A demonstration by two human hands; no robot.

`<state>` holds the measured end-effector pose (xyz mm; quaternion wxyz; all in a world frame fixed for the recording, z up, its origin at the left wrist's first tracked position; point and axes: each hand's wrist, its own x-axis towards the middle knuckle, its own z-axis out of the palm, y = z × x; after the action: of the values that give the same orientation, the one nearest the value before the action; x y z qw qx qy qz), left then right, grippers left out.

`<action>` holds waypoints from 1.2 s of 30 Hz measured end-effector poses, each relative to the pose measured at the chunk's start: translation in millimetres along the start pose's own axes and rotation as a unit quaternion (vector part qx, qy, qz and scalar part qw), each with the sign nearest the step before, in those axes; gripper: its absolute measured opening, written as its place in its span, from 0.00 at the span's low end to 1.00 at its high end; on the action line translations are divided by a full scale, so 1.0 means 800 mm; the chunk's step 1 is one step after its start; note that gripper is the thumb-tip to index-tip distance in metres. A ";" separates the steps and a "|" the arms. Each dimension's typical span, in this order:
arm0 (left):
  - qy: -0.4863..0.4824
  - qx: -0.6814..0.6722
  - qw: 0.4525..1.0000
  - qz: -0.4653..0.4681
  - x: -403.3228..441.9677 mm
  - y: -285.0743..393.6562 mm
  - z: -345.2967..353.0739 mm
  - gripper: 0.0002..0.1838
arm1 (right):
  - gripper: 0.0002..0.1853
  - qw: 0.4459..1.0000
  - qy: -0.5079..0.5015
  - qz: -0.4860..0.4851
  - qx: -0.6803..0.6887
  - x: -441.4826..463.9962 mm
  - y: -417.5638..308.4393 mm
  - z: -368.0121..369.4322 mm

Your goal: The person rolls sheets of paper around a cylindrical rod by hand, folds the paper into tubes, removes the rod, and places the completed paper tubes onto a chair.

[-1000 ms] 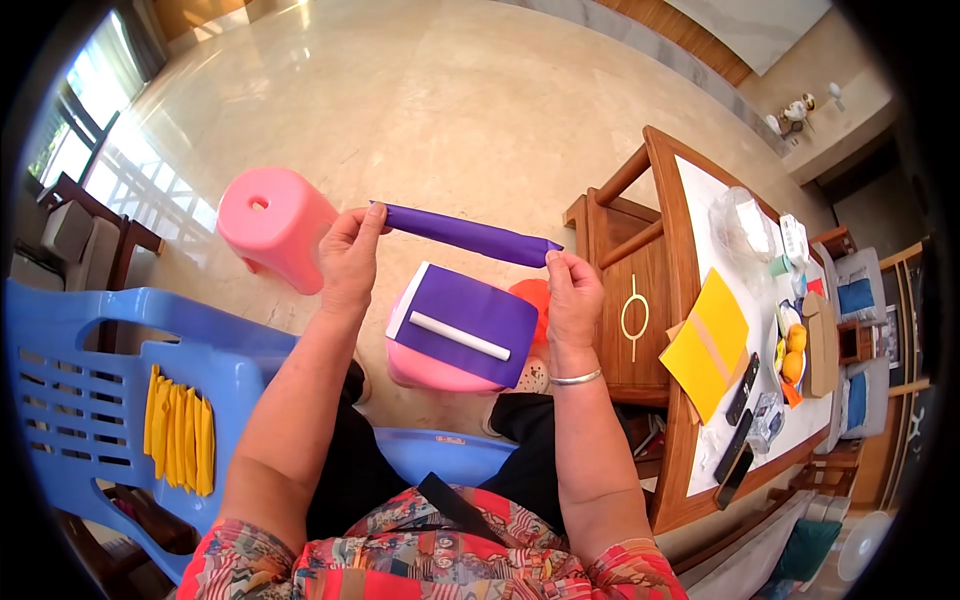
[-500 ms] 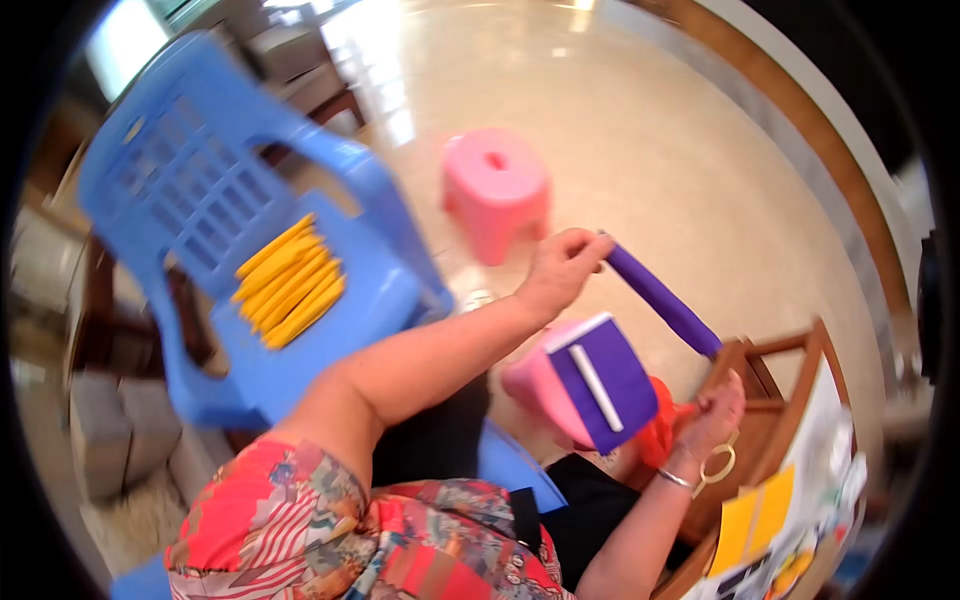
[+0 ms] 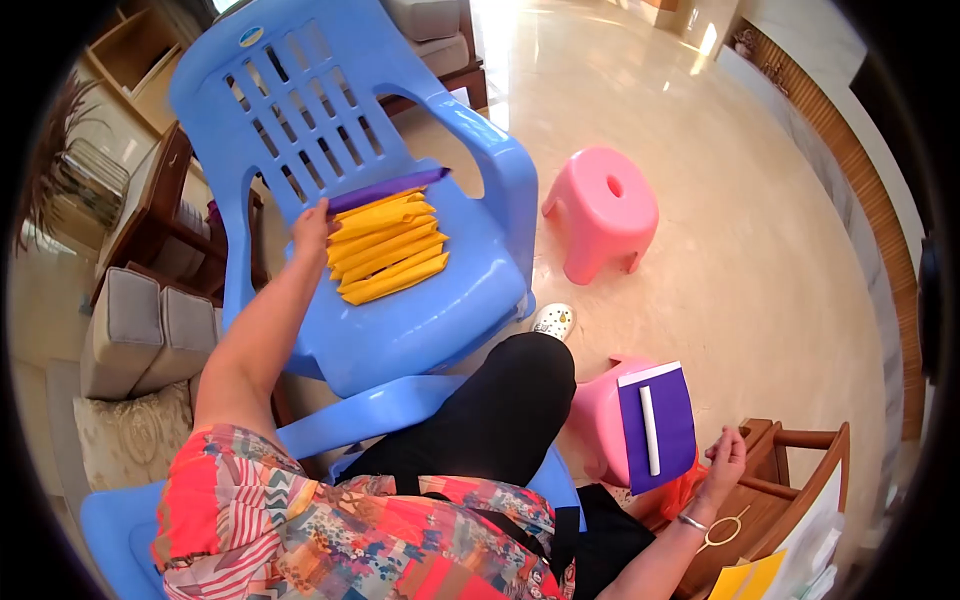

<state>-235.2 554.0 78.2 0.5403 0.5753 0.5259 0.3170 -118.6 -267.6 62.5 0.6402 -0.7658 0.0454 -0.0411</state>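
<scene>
The left hand [image 3: 312, 230] is closed at the fingertips, pinching one end of a rolled purple strip [image 3: 390, 188]. From that grip the strip reaches away to the right, along the far side of a row of folded yellow strips [image 3: 390, 240], which lie side by side on the seat of a blue chair [image 3: 475, 270] just beside the same hand. Whether the purple strip touches the seat is hard to tell.

The right hand [image 3: 727, 462], well apart from the left, is released, its fingers loosely bent, with a bracelet [image 3: 692, 521] at its wrist. Just to its left, a purple sheet [image 3: 670, 420] with a white rod [image 3: 650, 430] on it lies on a pink stool [image 3: 598, 420]. A red-orange bag [image 3: 682, 492] is just beside and below that hand, and a wooden counter [image 3: 812, 515] stands near on its other side.
</scene>
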 end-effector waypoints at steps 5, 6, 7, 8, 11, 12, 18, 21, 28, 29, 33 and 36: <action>0.089 0.105 0.988 0.067 0.139 -0.073 -0.036 0.22 | 0.11 0.993 -0.042 0.067 -0.083 -0.006 0.006 -0.005; 0.088 0.141 0.984 0.068 0.143 -0.072 -0.034 0.23 | 0.11 0.993 -0.040 0.073 -0.088 -0.009 0.005 -0.009; 0.087 0.178 0.978 0.069 0.146 -0.073 -0.034 0.25 | 0.11 0.992 -0.038 0.079 -0.092 -0.012 0.005 -0.012; 0.086 0.216 0.970 0.071 0.148 -0.072 -0.034 0.26 | 0.11 0.991 -0.036 0.086 -0.096 -0.016 0.004 -0.016; 0.109 0.290 0.949 0.055 0.158 -0.076 -0.034 0.29 | 0.12 0.986 -0.023 0.116 -0.114 -0.023 0.002 -0.032; 0.099 0.292 0.951 0.021 0.164 -0.081 -0.035 0.28 | 0.11 0.986 -0.026 0.115 -0.122 -0.021 0.005 -0.038; 0.010 0.407 0.875 0.263 0.276 -0.160 -0.054 0.22 | 0.11 0.977 -0.003 0.086 -0.193 -0.016 0.004 -0.040; -0.129 0.157 0.960 0.192 0.157 -0.075 0.036 0.19 | 0.11 0.982 0.017 0.060 -0.178 -0.014 0.021 -0.032; -0.515 0.185 0.711 0.441 -0.317 0.098 0.254 0.10 | 0.15 0.917 -0.005 0.148 -0.370 -0.029 0.040 -0.033; -0.557 0.206 0.655 0.467 -0.370 0.102 0.279 0.10 | 0.15 0.919 -0.001 0.152 -0.363 -0.030 0.039 -0.034; -0.651 0.318 0.446 0.526 -0.529 0.055 0.364 0.13 | 0.12 0.921 0.015 0.171 -0.350 -0.027 0.044 -0.040; -0.643 0.400 0.277 0.591 -0.607 -0.025 0.410 0.17 | 0.10 0.919 0.007 0.180 -0.350 -0.032 0.043 -0.046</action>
<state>-53.7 -3.3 87.0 0.0705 0.8906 -0.4145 -0.1735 -148.8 -306.8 35.0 0.3279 -0.9194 0.1987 0.0879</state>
